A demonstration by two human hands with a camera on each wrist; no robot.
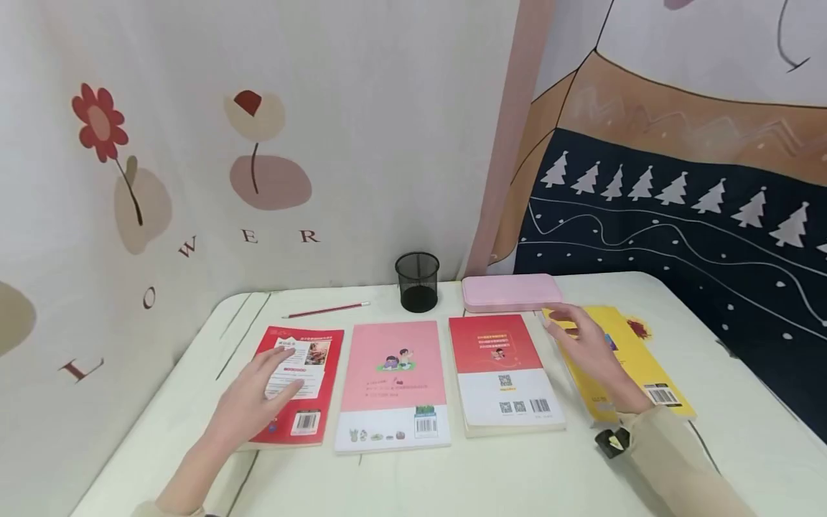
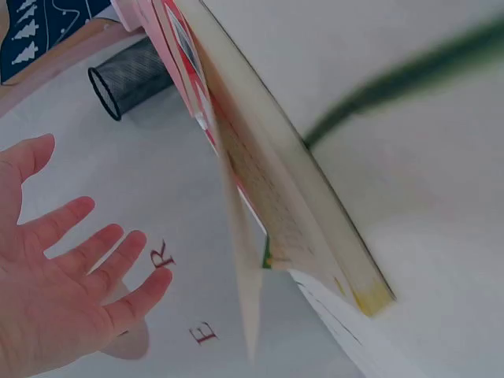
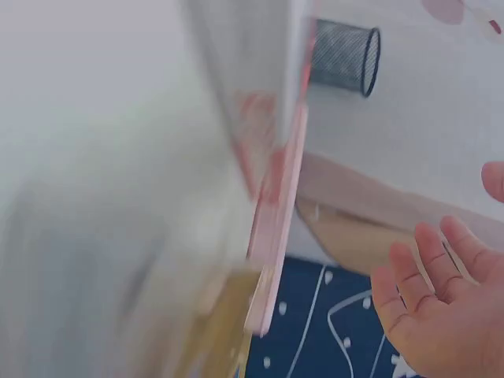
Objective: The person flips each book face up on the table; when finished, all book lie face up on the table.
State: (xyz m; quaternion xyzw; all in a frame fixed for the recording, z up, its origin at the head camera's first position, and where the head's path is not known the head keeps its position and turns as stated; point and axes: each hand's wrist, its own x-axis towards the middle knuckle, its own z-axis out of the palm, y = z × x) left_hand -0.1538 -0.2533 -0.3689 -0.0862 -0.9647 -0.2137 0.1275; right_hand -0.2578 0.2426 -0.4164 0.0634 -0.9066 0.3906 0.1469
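Four-sided paperbacks lie in a row across the table. At the left end is a red book (image 1: 315, 384) with a white panel, and my left hand (image 1: 248, 395) is over its left part with fingers spread. The left wrist view shows that palm (image 2: 63, 291) holding nothing, and the book's pages (image 2: 268, 181) edge-on, slightly parted. At the right end lies a yellow book (image 1: 636, 355). Over its upper left part is my right hand (image 1: 591, 348), fingers loosely bent, nothing in them. Between them lie a pink-and-white book (image 1: 395, 366) and a red-and-white book (image 1: 500, 366).
A black mesh pen cup (image 1: 418, 283) stands at the table's back edge. Beside it sits a pink pencil case (image 1: 512, 293), behind the red-and-white book. A red pencil (image 1: 326, 310) lies at the back left. Printed curtains (image 1: 388, 143) hang behind the white table (image 1: 413, 488).
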